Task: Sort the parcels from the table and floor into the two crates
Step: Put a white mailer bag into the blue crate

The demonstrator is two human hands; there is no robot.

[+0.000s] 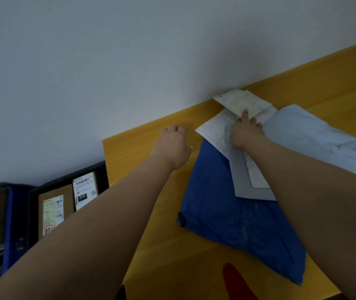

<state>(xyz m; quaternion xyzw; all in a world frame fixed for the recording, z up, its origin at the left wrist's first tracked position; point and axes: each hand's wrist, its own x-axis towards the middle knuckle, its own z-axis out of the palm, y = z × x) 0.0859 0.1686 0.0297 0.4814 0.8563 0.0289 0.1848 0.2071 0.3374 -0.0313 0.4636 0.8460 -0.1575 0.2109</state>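
Dark blue plastic mailer bag (pixel 237 224): flat on yellow table | white flat envelope (pixel 217 128): overlapping its far edge | small cream padded envelope (pixel 237 100): at wall | pale blue crumpled bag (pixel 315 135): right | labelled cardboard boxes (pixel 56 208): upright in dark crate (pixel 99 169), left of table

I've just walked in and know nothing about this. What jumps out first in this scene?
Two bare arms stretch over a yellow table: the right hand presses on a pile of pale mailers by the wall, while the left hand hovers over bare tabletop. A big blue parcel lies mid-table under that pile's near edge. At lower left, dark crates hold labelled cardboard boxes.
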